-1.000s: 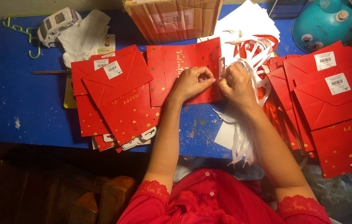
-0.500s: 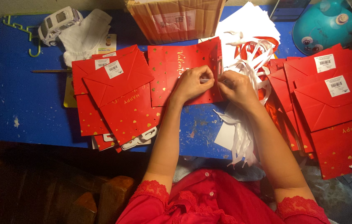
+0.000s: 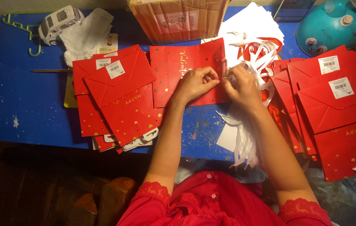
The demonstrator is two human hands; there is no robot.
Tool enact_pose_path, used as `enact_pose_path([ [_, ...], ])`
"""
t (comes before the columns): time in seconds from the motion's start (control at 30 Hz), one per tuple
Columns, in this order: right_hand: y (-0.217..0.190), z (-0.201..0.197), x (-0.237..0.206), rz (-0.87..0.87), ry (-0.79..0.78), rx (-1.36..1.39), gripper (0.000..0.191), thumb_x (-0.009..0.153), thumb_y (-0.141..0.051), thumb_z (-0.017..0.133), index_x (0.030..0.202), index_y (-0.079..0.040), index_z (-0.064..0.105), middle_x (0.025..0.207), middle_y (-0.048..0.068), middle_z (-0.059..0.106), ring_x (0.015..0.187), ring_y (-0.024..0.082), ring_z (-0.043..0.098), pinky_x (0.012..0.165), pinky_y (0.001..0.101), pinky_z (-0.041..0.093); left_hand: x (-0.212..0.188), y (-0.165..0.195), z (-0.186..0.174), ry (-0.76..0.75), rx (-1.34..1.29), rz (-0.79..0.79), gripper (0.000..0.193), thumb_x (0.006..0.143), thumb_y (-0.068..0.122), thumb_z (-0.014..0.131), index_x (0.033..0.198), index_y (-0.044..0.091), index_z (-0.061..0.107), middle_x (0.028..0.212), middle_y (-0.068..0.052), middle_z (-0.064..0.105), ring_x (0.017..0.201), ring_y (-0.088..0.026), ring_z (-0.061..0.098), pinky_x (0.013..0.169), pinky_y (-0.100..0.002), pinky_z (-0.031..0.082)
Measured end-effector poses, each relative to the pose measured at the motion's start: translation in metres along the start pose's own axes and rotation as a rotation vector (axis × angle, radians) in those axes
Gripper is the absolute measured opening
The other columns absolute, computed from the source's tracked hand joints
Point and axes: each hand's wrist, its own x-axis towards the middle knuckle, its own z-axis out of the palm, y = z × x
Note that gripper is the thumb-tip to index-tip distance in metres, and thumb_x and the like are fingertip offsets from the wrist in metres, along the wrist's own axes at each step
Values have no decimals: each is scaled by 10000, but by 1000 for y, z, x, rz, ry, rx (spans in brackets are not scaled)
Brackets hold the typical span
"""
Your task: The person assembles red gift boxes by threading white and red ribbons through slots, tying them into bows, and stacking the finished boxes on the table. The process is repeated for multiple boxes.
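A flat red paper gift bag (image 3: pixel 173 71) with gold hearts and gold lettering lies in the middle of the blue table (image 3: pixel 23 104). My left hand (image 3: pixel 196 81) rests on its right part with fingers curled, pinching near the bag's right edge. My right hand (image 3: pixel 240 86) is closed beside it at that same edge, fingers on a white ribbon (image 3: pixel 255 69). More white ribbon strips (image 3: pixel 240 142) trail down under my right wrist over the table's front edge.
A stack of red bags (image 3: pixel 119 96) lies left, another stack (image 3: pixel 337 104) right. At the back stand a cardboard box (image 3: pixel 178 21), white paper sheets (image 3: pixel 255 23), a teal toy (image 3: pixel 333 25), a white toy van (image 3: pixel 58 23) and a white cloth (image 3: pixel 85 35).
Both hands have stayed at the bag's right edge, with small finger movements on the ribbon. The camera view shifted slightly.
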Motion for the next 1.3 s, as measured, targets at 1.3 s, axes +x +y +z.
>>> enact_pose_path([
  [1.3,-2,-2,1,25,-11,-12,163,888,-99,681,1007,10,696,913,162,673,848,333,673,770,420,519,0,-2,-1,-41,-105,-103,225,843,263,825,941,92,717,799,8,708,752,-80,668,698,-260,541],
])
